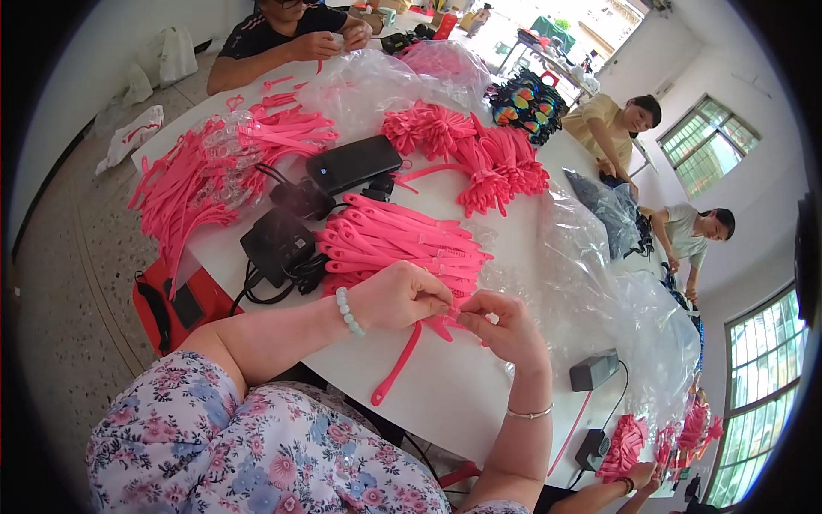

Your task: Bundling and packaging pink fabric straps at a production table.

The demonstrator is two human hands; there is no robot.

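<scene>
My left hand [402, 296], with a pale bead bracelet at its wrist, pinches a thin pink rubber strap [441, 328]. From the other side, my right hand [503, 327] pinches the same strap, thumb and forefinger close to my left fingertips. The exact spot between the fingers is too small to make out. Just beyond my hands lies a thick pile of pink straps [394, 240], with holes near their ends. One loose-ended strap [398, 367] reaches toward the near table edge; I cannot tell if it belongs to the held one.
Black power adapters [278, 247] and a black box-shaped device [354, 163] stand by the pile. More pink straps with clear plastic pieces [227, 150] lie left, pink bundles [475, 150] behind. Clear plastic bags [591, 283] cover the right. Several people work around the table [342, 353].
</scene>
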